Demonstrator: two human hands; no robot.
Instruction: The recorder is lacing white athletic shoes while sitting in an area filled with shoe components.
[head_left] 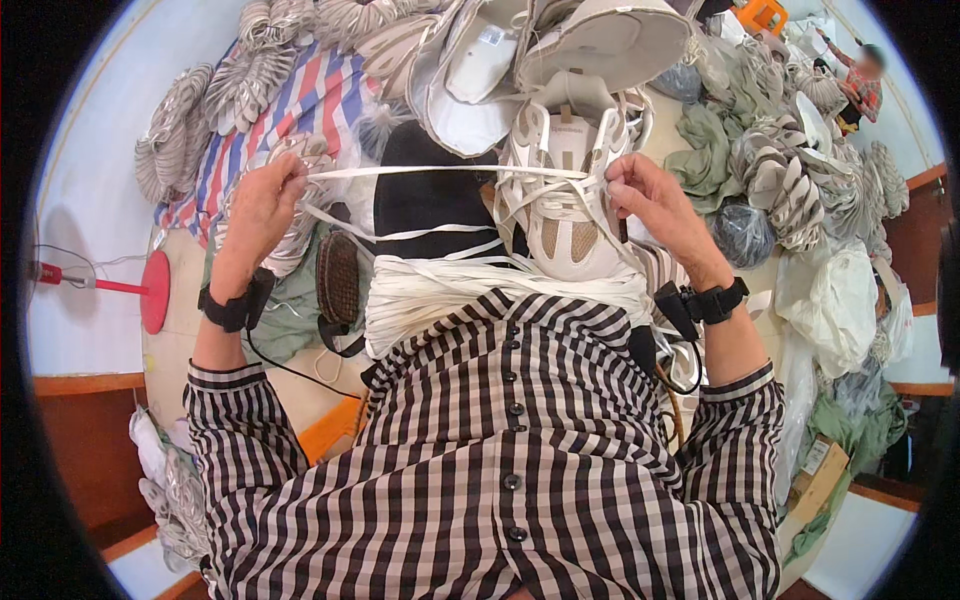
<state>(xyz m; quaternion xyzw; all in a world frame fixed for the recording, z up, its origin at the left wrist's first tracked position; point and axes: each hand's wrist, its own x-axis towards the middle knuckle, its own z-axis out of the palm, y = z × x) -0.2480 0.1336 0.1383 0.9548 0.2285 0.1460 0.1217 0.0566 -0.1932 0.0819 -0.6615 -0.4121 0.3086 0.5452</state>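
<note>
A beige and white shoe upper (568, 245) lies in front of me, right of the middle, with white lace crossing its throat. A white shoelace (440, 170) runs taut from the upper across to my left hand (262, 212), whose fingers are pinched on it. My right hand (655, 203) is closed at the right side of the upper, its thumb and fingertips pressed together on the lace by the eyelets. Across my lap lies a thick bundle of white laces (430, 300). Some loose lace droops over the black pad (430, 200) between my hands.
Open pale shoe uppers (600, 50) stand just beyond. Stacked uppers (175, 130) rest on a striped sheet (300, 105) at the far left; more uppers, green cloth (700, 160) and plastic bags (830, 300) crowd the right. A brown woven item (338, 275) sits near my left forearm. Another person (865, 85) is at far right.
</note>
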